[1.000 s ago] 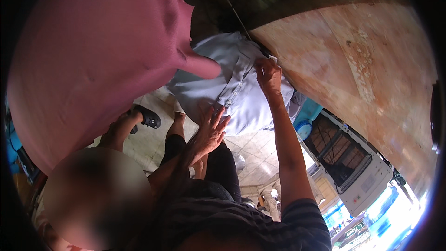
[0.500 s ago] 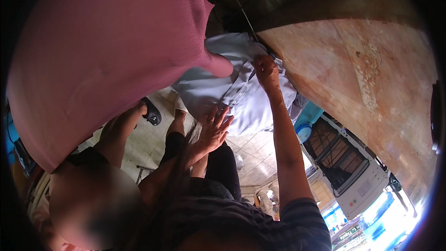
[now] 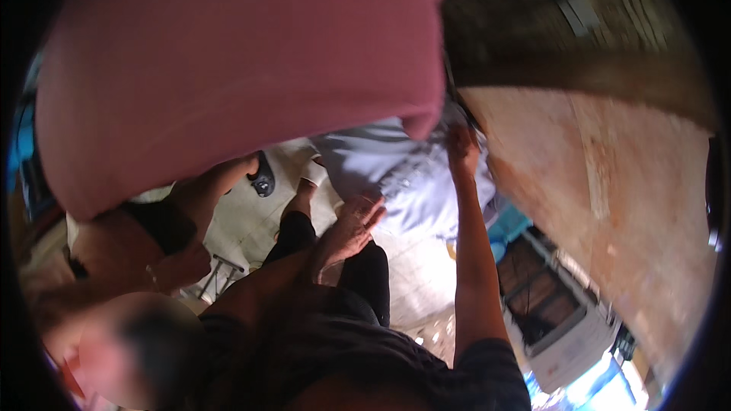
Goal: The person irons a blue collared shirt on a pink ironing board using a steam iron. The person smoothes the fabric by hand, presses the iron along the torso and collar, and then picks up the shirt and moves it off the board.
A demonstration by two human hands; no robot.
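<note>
A pale grey-blue button-front shirt (image 3: 422, 183) hangs in front of me, its upper part hidden behind a large pink cloth (image 3: 244, 68). At the shirt's upper right, my right hand (image 3: 463, 154) is closed on the fabric; its fingertips are hidden from me. My left hand (image 3: 354, 226) is at the shirt's lower left edge, palm turned inward, fingers stretched out and somewhat blurred. It holds nothing that I can see.
On the right stands a broad, stained brownish panel (image 3: 563, 152). Below it is a white-framed unit (image 3: 563, 339) with a dark grid. At the left, another person's hand (image 3: 183, 266) is near a metal-legged stool (image 3: 221, 278). Pale floor tiles (image 3: 415, 281) lie below.
The view has shifted, so the pink cloth reaches further right and covers more of the shirt. My right hand keeps its hold. The other person's arm has come into view at the left.
</note>
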